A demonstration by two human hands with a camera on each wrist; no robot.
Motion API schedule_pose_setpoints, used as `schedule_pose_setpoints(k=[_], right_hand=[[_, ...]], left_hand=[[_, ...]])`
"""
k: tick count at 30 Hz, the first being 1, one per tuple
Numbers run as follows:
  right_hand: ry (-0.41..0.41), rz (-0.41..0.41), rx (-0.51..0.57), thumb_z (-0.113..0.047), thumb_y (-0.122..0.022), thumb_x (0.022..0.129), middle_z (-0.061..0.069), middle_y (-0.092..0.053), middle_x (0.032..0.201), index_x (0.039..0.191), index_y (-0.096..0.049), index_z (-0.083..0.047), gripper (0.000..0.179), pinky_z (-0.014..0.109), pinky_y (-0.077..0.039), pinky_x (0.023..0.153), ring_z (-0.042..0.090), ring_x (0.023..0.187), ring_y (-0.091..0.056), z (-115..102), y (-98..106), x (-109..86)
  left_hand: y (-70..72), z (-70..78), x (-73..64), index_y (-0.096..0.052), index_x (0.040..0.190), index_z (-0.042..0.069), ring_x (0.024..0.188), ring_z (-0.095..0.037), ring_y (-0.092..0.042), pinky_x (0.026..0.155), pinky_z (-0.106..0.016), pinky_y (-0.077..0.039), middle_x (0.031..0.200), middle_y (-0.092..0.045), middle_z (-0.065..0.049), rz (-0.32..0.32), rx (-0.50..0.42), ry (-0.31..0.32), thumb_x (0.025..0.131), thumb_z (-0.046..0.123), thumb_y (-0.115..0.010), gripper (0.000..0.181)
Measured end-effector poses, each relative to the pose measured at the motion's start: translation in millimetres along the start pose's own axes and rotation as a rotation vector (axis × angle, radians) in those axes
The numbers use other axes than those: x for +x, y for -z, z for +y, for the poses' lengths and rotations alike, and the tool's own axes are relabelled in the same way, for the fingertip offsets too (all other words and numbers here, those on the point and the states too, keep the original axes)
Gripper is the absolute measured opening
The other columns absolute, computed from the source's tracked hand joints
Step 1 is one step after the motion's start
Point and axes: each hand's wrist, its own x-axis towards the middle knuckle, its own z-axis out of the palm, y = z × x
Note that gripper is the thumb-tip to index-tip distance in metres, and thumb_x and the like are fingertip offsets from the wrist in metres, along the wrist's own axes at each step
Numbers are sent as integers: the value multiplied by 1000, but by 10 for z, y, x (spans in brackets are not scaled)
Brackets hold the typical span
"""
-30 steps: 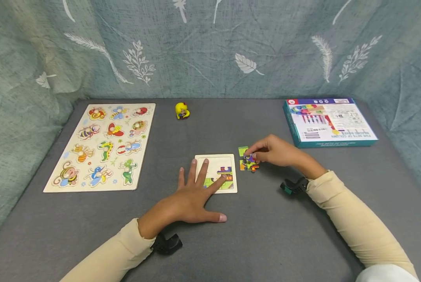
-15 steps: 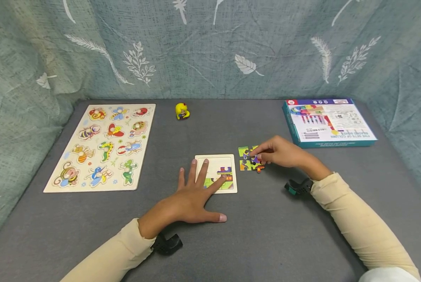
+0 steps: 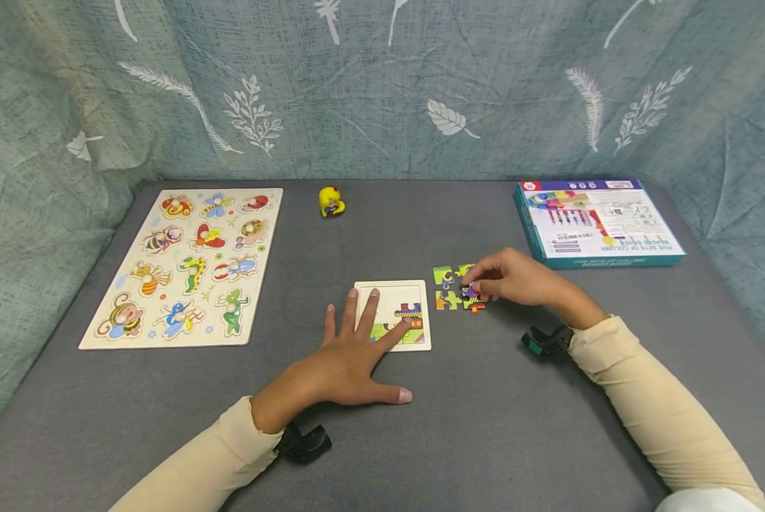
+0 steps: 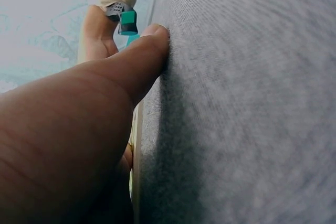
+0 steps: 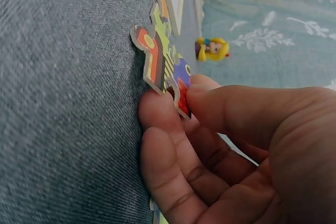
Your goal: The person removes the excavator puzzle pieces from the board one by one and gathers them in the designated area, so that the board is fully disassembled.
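My left hand [image 3: 350,363] lies flat with fingers spread over a small square wooden puzzle board [image 3: 392,288], its fingers hiding part of it. Several jigsaw pieces fill the board's lower right, and pale wood shows above them. To the right of the board, my right hand [image 3: 517,279] pinches a purple, red and yellow jigsaw piece [image 5: 181,85] between thumb and fingers, low over the table. Other loose green jigsaw pieces [image 3: 443,276] lie beside it, just left of the fingertips. The fingers cover part of the pinched piece in the head view.
A large insect puzzle board [image 3: 171,270] lies at the left. A small yellow-haired toy figure [image 3: 331,202] stands at the back. At the back right is a flat teal-edged box [image 3: 600,224], beyond the right hand. A leaf-patterned curtain [image 3: 382,92] hangs behind the grey table.
The right hand has slid a little to the right with the pinched jigsaw piece, uncovering more of the loose pieces to its left. My left hand stays in place.
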Motion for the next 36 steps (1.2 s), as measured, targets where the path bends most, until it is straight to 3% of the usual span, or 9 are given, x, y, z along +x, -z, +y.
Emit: schedule_pose_setpoints(k=[15,36], right_hand=[[-22,-19,-21,-1,-57,96,4,-67,75,111,-70,3,20,30,-50,62,19,68,-61,18,44,4],[5,-33,-42,1,-57,95,6,-69,88,108,-71,5,19,30,-51,66,18,74,-62,-40,71,29]], left_hand=[[-3,1,9,-9,156,40,134,-38,36,102,-66,17,157,27,-13,3,3,7,73,81,-57,103],[-4,-2,8,-11,156,39,134,-37,36,102,-65,17,157,27,-13,-3,-3,7,74,81,-57,103]])
